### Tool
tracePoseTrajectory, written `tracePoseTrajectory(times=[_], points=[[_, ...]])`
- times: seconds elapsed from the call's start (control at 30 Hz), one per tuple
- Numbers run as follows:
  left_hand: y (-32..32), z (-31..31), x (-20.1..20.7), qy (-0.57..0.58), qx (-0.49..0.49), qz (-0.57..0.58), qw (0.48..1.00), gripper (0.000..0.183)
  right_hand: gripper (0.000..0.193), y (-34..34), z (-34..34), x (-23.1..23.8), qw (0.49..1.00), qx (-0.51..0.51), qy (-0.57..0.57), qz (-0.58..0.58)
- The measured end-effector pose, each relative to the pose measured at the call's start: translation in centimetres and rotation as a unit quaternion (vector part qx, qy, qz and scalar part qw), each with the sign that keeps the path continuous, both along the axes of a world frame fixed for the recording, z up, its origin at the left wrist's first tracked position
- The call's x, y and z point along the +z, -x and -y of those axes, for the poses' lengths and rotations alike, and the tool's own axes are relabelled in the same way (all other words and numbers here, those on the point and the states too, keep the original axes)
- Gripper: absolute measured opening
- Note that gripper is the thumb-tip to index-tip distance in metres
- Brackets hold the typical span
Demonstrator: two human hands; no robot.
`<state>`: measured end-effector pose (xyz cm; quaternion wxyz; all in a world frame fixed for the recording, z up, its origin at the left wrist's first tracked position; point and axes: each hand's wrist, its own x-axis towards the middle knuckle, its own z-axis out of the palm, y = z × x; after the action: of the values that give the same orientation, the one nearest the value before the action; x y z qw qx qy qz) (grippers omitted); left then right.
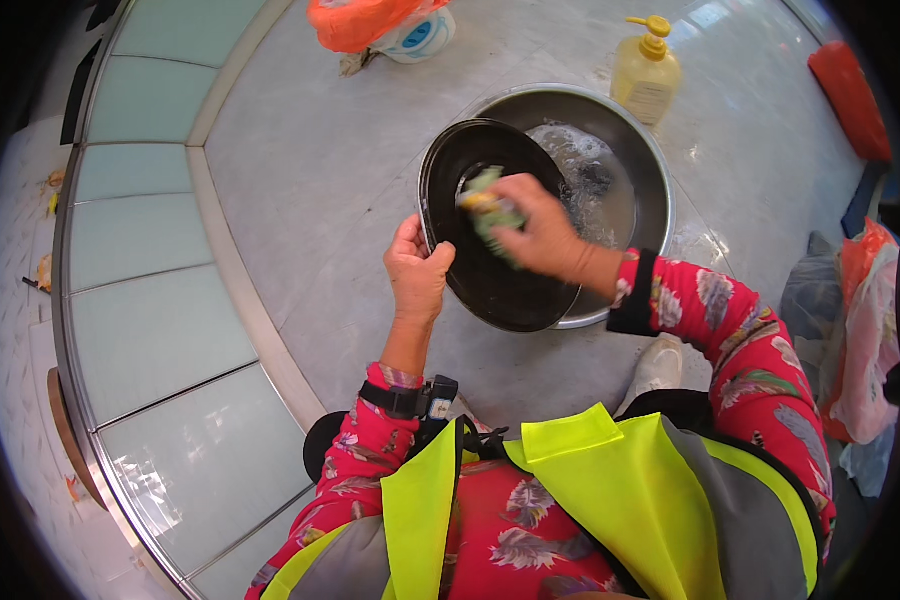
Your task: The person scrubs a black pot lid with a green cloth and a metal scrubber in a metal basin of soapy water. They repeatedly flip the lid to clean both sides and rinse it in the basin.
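My left hand (418,270) grips the left rim of a round black pan (505,295), thumb on the inner side and fingers around the outside. The pan is tilted over the left part of a metal basin (662,190). Inside the pan, my right hand (548,235) presses a green and yellow sponge (487,207) against its surface; both are somewhat blurred by motion. Cloudy, foamy water (600,175) fills the basin, with something dark lying in it that I cannot make out. The pan hides the basin's left side.
Beyond the basin stands a yellow pump bottle (646,75). A white tub (417,38) with an orange bag is at the far left. Glass panels (135,245) line the left side. Plastic bags (863,350) and a red object (850,100) are at the right.
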<state>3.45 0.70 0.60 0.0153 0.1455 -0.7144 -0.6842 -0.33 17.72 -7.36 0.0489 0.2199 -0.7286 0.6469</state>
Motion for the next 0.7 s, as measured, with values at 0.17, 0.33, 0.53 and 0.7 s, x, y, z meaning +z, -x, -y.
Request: tracePoseTrajectory(times=[0.17, 0.33, 0.53, 0.7], points=[[0.1, -0.5, 0.3, 0.02, -0.022, -0.017, 0.999, 0.039, 0.041, 4.9, 5.3, 2.3, 0.988, -0.054, 0.034, -0.138], [-0.3, -0.2, -0.3, 0.009, -0.028, -0.039, 0.999, 0.039, 0.041, 10.6, 3.2, -4.7, 0.947, -0.182, -0.253, 0.082], [-0.4, 0.7, -1.2, -0.006, -0.005, -0.037, 0.999, 0.039, 0.041, 5.0, -3.1, -9.8, 0.858, -0.093, -0.412, 0.291], [-0.5, 1.3, -1.7, -0.031, 0.043, -0.019, 0.998, 0.037, 0.043, -0.9, -5.1, -8.1, 0.87, -0.016, -0.403, 0.283]])
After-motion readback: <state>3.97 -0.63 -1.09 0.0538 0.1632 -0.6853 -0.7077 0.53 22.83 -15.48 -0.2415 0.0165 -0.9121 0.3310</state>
